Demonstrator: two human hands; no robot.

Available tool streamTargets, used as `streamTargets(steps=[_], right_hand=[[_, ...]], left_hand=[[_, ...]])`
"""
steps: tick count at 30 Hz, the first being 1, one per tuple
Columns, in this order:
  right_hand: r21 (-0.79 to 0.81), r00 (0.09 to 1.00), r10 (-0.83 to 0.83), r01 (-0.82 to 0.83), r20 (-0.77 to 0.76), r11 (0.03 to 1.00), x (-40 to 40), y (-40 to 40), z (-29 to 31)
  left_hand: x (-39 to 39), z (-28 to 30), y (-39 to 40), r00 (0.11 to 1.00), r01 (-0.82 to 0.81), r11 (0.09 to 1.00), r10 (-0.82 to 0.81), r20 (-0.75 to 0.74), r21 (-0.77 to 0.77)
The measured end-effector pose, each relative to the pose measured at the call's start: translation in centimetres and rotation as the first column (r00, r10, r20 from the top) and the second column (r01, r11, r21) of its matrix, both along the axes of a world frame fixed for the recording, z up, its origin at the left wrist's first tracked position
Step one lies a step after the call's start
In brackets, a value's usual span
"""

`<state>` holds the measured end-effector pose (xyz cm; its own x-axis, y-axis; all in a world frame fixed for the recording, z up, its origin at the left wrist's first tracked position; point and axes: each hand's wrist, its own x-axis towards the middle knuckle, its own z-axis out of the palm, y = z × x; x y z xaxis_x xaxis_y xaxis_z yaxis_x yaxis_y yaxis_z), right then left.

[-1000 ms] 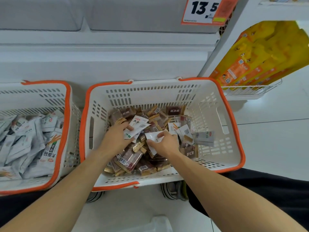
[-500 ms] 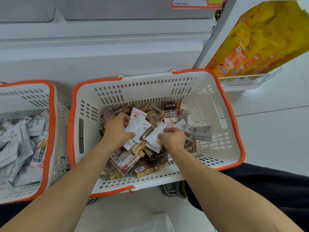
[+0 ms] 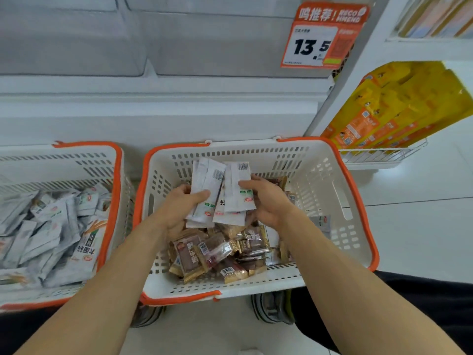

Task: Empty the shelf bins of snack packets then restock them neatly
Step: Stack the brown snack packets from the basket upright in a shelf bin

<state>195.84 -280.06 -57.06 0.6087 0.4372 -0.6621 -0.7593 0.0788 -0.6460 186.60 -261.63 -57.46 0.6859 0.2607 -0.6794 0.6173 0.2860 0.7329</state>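
Both hands have come up off the pile since 0.5 s ago, w/ flat white snack packets now lifted clear of the brown ones. Left hand grips a fanned sheaf of slim white foil packets, thumb curled across the front, barcodes facing up. Right hand pinches a second bunch of white packets, thumb on top, fingers behind; the two bunches overlap in the middle. Both are held above the white slotted plastic basket w/ orange rim, centre of view. Inside it, under the hands, lies a loose heap of small brown & gold crinkly wrapped snack bars; one stray white packet rests against the right wall. Just beside it on the left is a second orange-rimmed white basket, holding a jumble of silver-white packets. Behind: grey translucent shelf bins, orange price tag reading 13,5. Right: yellow pouches in a white wire rack.
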Motion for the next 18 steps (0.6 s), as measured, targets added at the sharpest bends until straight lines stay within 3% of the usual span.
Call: streamTargets(steps=[3,5,8,13,15,18], right_hand=[[-0.025,0.99,0.066,-0.063,0.127,0.998,-1.8,4.5,1.6],[-0.137,0.939,0.181,-0.146,0.294,0.98,-3.5,8.1,2.6],[-0.305,0.747,0.449,-0.335,0.49,0.891,-6.4,12.8,4.8],[-0.358,0.501,0.708,-0.625,0.498,0.693,-10.4,17.8,7.7],[-0.454,0.399,0.772,-0.639,0.494,0.621,-10.5,18.0,8.1],[-0.488,0.367,0.769,-0.611,0.523,0.623,-9.3,16.7,8.0]], left_hand=[[-1.2,3.0,0.7,0.984,-0.123,0.98,0.141,0.112,-0.155],[-2.8,4.7,2.0,0.973,-0.152,0.988,0.156,0.17,-0.039],[-6.1,6.5,5.8,0.981,-0.157,0.956,0.122,0.152,0.246],[-12.2,10.3,12.8,0.937,-0.348,0.806,0.319,0.144,0.478],[-14.0,10.9,14.9,0.935,-0.338,0.74,0.333,0.119,0.582],[-15.7,9.7,16.4,0.956,-0.199,0.776,0.287,-0.055,0.599]])
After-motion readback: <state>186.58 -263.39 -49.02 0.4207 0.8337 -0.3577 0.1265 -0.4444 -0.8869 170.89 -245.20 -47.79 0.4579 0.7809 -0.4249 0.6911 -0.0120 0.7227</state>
